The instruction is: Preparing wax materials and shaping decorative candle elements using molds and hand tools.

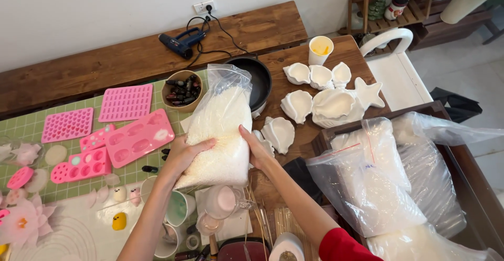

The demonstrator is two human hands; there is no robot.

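Both hands hold a tall clear bag [220,129] of little white bits, maybe wax, standing up. Left hand [184,153] and right hand [257,148] fingers squeeze its soft sides.

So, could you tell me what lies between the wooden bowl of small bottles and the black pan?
In the head view, the open top of the clear bag of white flakes rises between the bowl and the pan.
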